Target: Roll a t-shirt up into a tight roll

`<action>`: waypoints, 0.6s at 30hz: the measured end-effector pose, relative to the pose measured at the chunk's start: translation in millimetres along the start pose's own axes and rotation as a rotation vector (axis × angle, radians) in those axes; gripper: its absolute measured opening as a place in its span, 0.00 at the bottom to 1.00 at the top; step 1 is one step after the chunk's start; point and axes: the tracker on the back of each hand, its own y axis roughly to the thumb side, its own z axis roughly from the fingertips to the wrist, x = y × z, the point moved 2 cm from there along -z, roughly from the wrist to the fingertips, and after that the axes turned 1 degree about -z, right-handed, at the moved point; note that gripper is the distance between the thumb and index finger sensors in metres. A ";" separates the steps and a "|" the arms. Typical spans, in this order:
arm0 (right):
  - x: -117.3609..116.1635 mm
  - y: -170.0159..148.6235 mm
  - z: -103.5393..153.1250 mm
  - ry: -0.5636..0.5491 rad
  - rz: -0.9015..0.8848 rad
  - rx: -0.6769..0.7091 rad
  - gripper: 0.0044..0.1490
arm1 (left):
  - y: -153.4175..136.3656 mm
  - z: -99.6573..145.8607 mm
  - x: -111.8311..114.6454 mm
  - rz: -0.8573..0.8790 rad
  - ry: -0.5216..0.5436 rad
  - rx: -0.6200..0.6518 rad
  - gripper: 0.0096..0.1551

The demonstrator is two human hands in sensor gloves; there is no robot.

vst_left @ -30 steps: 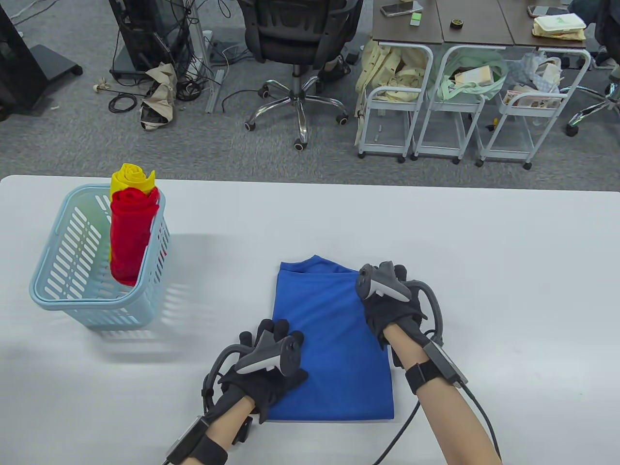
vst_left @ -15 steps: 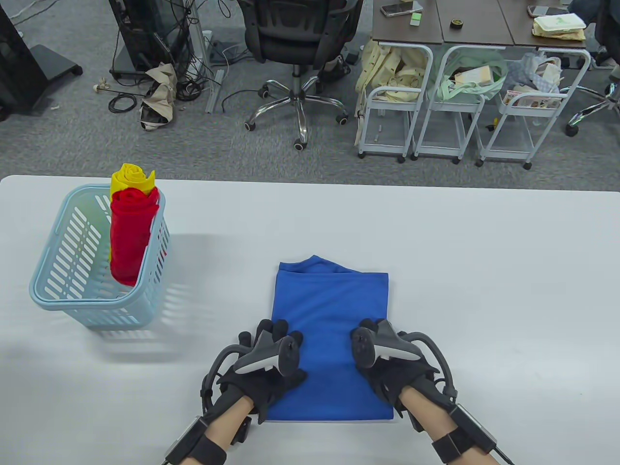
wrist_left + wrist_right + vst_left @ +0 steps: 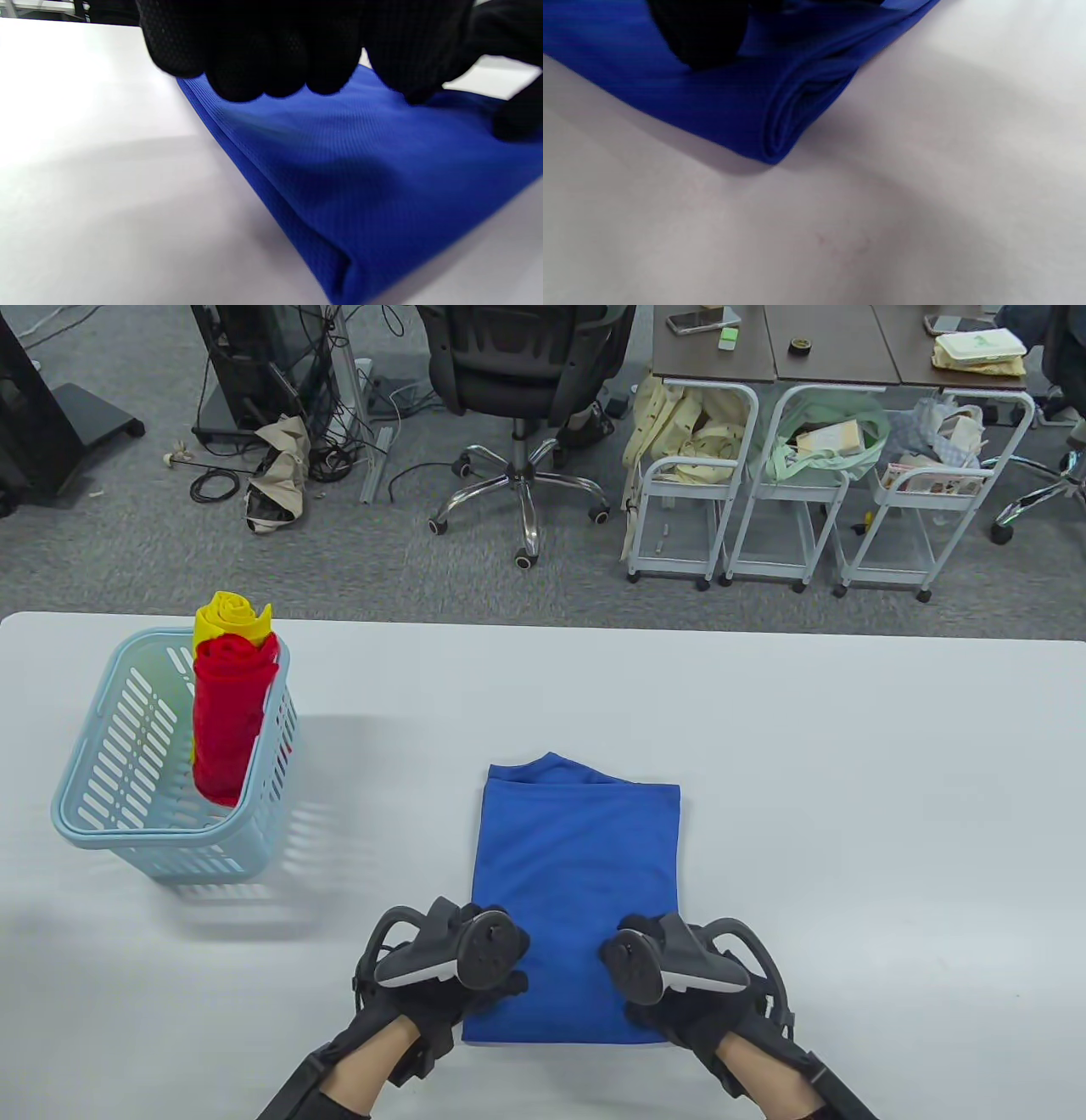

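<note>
- Both hands had pulled back to the near hem since the earlier frames — the right hand [image 3: 679, 984] came off the far right corner, the left hand [image 3: 450, 976] slid down the left edge.
- Blue t-shirt [image 3: 577, 891] lay folded into a long strip on the white table [image 3: 848, 814], collar end away from the person, near hem at the hands. No roll was started yet.
- Left hand sat at the near-left corner, fingers [image 3: 254, 55] bent over the cloth edge; whether they pinched it or only hung above it, I couldn't tell. Right hand was at the near-right corner, one fingertip [image 3: 704, 38] on top of the fabric — grip not readable either.
- Risk: the right corner showed several loose layers [image 3: 785, 123] gaping open. If only the top layer got caught, the first turn would go slack.
- Risk: uneven start between the two hands — the roll would cone and drift sideways.
- Risk: slick cloth on a smooth table could slide instead of turning.
- Blue basket [image 3: 119, 831] stood well to the left, holding a red roll [image 3: 229, 721] and a yellow roll [image 3: 229, 619] upright.
</note>
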 end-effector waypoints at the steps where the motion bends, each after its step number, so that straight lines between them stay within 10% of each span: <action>1: -0.6 -2.8 0.1 0.003 -0.012 0.006 0.47 | 3.2 -2.8 5.5 -0.029 -0.035 0.009 0.29; 11: 2.3 -7.2 6.2 -0.042 0.011 -0.019 0.52 | 14.0 -5.3 14.8 -0.213 -0.144 -0.022 0.49; 18: 1.2 -10.1 5.4 -0.031 -0.008 -0.027 0.45 | 16.1 -4.8 14.3 -0.245 -0.123 -0.040 0.43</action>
